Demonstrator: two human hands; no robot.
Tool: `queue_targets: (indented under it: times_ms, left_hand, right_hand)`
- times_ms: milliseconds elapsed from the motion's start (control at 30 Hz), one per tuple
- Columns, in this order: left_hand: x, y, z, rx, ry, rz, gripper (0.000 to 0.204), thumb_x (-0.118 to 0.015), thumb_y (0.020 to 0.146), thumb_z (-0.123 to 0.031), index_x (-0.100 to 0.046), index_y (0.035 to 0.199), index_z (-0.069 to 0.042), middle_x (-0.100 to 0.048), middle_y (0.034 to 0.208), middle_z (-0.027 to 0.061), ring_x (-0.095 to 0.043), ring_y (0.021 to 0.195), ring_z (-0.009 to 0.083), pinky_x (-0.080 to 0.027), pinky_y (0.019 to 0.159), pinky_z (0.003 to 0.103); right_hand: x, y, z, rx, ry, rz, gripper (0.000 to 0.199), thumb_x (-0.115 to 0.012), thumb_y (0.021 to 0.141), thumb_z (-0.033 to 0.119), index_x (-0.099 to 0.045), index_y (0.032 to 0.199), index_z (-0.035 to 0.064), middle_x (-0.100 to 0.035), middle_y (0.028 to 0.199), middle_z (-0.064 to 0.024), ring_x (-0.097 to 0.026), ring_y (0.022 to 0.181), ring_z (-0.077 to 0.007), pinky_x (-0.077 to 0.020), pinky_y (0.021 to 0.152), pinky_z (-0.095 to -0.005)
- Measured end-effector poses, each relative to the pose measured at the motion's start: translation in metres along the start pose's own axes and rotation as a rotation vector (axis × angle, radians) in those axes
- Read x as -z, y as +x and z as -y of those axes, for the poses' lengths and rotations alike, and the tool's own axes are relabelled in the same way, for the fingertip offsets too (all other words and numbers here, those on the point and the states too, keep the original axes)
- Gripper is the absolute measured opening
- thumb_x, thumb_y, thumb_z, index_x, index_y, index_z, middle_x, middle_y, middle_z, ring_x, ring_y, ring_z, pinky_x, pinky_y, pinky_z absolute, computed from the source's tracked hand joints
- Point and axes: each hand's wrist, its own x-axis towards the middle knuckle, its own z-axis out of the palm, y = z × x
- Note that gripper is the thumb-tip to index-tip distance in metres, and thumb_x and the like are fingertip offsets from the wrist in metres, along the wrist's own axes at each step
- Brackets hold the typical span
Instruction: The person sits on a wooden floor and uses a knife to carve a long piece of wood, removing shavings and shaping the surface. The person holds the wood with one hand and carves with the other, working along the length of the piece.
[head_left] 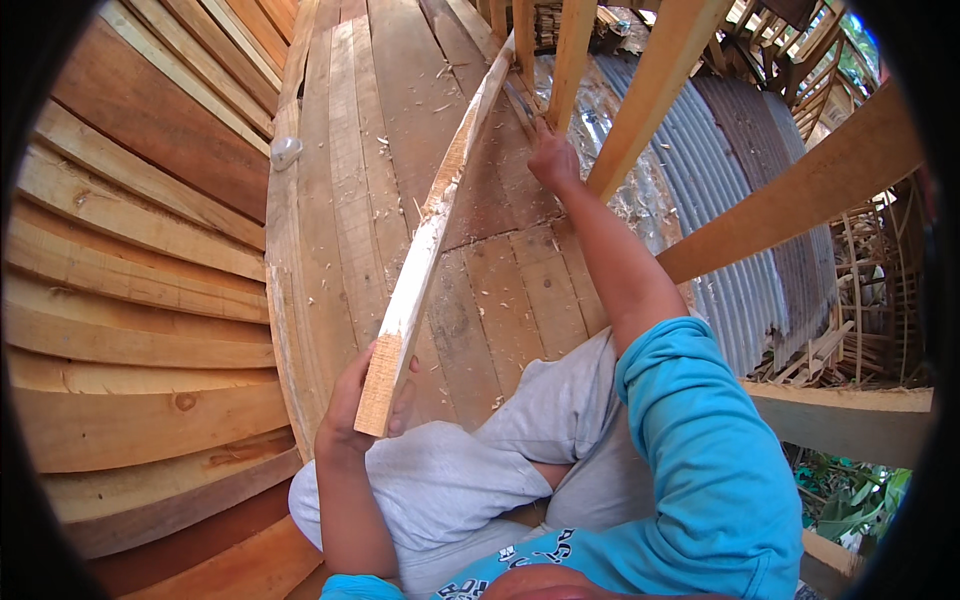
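A long squared wooden beam (412, 280) slants away from me, its near end raised above my lap. Its upper face is pale and freshly cut along the middle, with rough brown patches at the near end and farther up. My left hand (365, 395) is closed around that near end, thumb on one side and fingers on the other. To the right of the beam's far half, my right hand (555, 160) is closed in a fist beside the upright posts. A narrow, blade-like tool (522, 108) extends from the fist toward the beam's far end; its handle is hidden.
Plank flooring (350, 200) with scattered wood shavings lies ahead. A slatted plank wall (150, 300) rises on the left, near a small clear plastic item (286, 152). Wooden posts (650, 100) stand close to my right arm, with corrugated metal sheets (720, 190) beyond.
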Motion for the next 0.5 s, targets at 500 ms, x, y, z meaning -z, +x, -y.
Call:
queue_targets:
  times_ms: [500]
  left_hand:
    - [0.007, -0.007, -0.019, 0.025, -0.14, 0.09, 0.06, -0.023, 0.103, -0.048, -0.056, 0.104, 0.003, -0.046, 0.055, 0.0072, -0.044, 0.036, 0.016, -0.034, 0.033, 0.026]
  right_hand:
    - [-0.006, -0.02, -0.048, 0.148, -0.205, 0.078, 0.068, -0.053, 0.084, 0.009, -0.041, 0.148, 0.0271, -0.057, 0.119, -0.0167, -0.065, 0.102, -0.0354, -0.0535, 0.088, -0.0451]
